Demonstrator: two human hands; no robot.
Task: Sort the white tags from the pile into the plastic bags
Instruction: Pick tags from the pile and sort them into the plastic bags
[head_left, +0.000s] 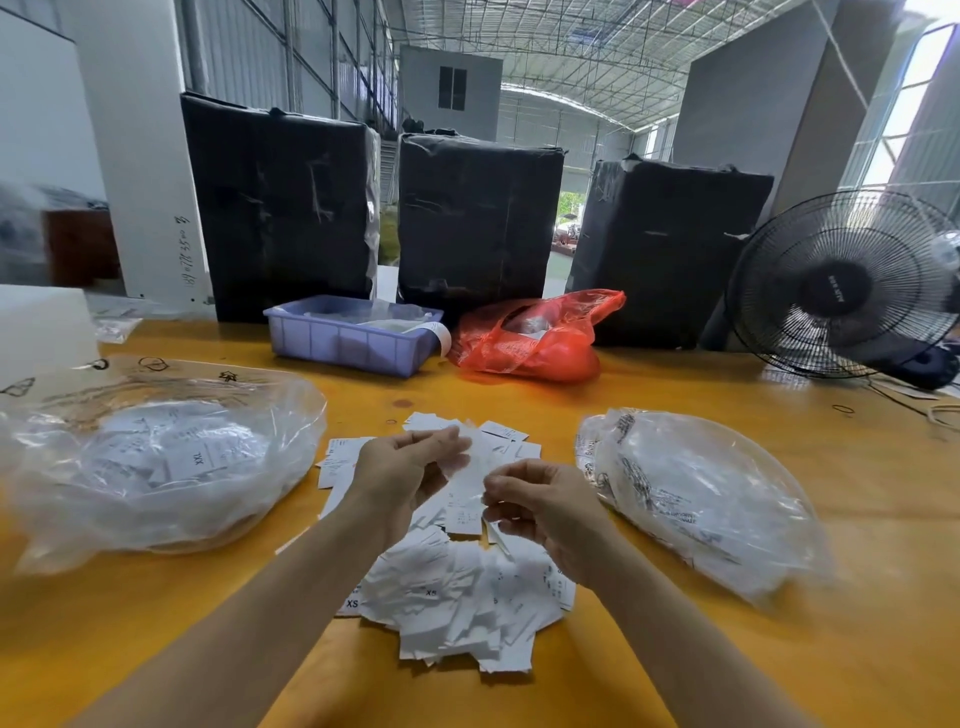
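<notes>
A pile of white tags (457, 608) lies on the yellow table (727, 675) in front of me, some marked XS. My left hand (410, 467) hovers over the far part of the pile, fingers curled around a white tag. My right hand (540, 514) is just to its right, pinching a white tag (465, 506) that hangs between both hands. A clear plastic bag (156, 462) holding tags lies to the left. A second clear plastic bag (701, 493) with tags lies to the right.
A purple plastic bin (353, 340) and a red plastic bag (535, 338) sit at the back of the table. Three black wrapped boxes (478, 218) stand behind them. A black fan (847, 286) stands at the back right.
</notes>
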